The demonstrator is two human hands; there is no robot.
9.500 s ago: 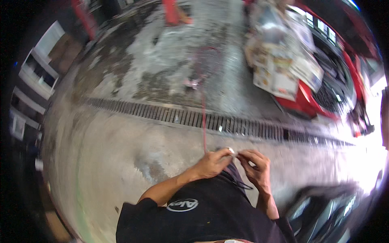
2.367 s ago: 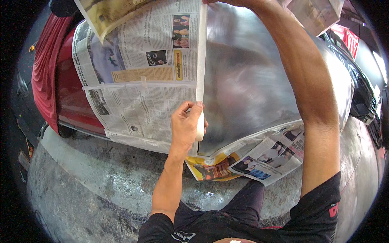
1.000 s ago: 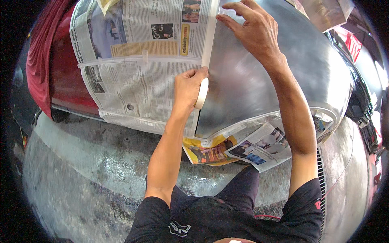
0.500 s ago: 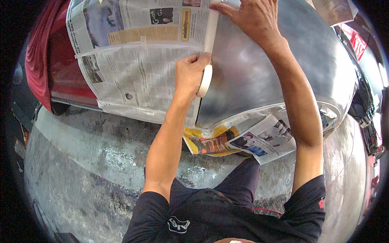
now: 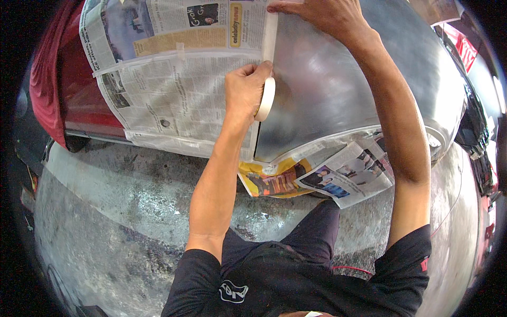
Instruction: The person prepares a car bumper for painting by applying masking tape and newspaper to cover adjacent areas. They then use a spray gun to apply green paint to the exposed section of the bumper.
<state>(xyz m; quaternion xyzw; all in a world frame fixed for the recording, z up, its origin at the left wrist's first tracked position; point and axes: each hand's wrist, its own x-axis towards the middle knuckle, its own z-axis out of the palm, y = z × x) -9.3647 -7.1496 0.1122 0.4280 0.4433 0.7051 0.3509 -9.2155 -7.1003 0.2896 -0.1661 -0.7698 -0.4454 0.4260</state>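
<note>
My left hand (image 5: 244,91) is closed around a roll of cream masking tape (image 5: 266,99), which hangs at its right side. From the roll a tape strip (image 5: 270,37) runs upward along the right edge of the newspaper sheets (image 5: 174,100) covering a car door. My right hand (image 5: 335,18), partly cut off by the top of the picture, lies over the bare grey body panel (image 5: 322,84). Its thumb is stretched out to the left and presses at the strip's upper part. The other fingers reach forward, their tips out of view.
Left of the paper is dark red bodywork (image 5: 87,100) with a red cloth (image 5: 47,95) draped beside it. More newspaper (image 5: 343,174) is taped along the wheel arch below the grey panel. A red hose (image 5: 353,270) lies on the stained concrete floor (image 5: 127,211).
The whole view has shifted a little, so the car sits slightly higher and farther left. Both hands keep nearly the same places on the tape and panel.
</note>
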